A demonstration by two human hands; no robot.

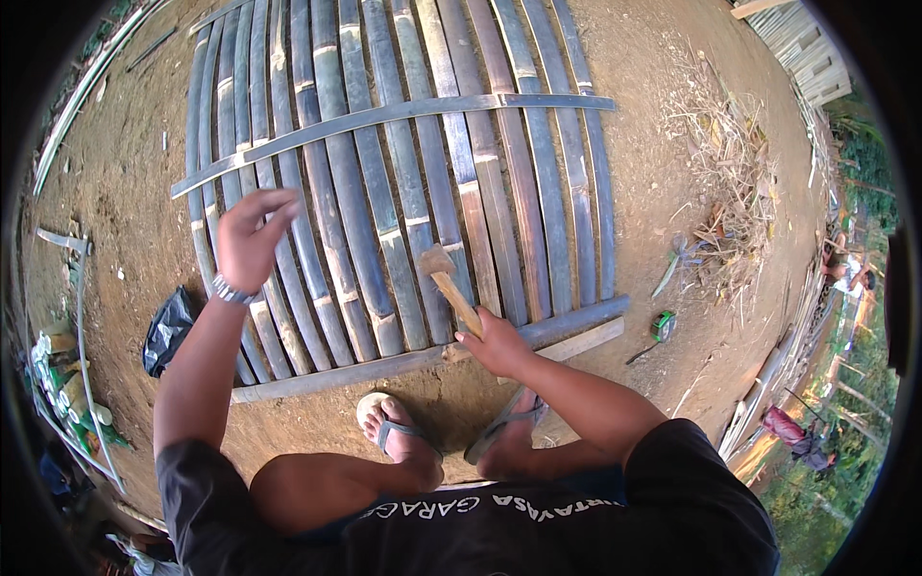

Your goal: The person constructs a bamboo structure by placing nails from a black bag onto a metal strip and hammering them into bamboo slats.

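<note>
The fingers of the right hand (496,346) are wrapping around the lower end of a hammer (456,300), closing firmly on its handle. The hammer is pointing up and away to the left from this grip, its head lying beyond the fingers, over the bamboo slats (533,192); whether it is touching them, I cannot tell. The left hand (252,240) is hovering above the slats on the left side, well apart from the hammer, its fingers curling toward the thumb. Their tips are blurring, so I cannot tell whether they are pinching anything small.

The hammer is showing a pale wooden handle and a blocky, brownish head. The slats are running lengthwise side by side, showing bluish grey, brown and tan tones, with paler rings marking the joints and narrow gaps separating them. A dark cross strip (384,113) is lying over them at a slight slant, and a thicker bar (336,377) is running along their near ends, close to the sandalled feet (408,437).

Everything is resting on bare brown ground (643,211). A black plastic bag (169,331) is lying at the left, a green tape measure (663,326) at the right, and dry straw (735,173) is spreading farther out. Green plants (826,514) are filling the right rim.
</note>
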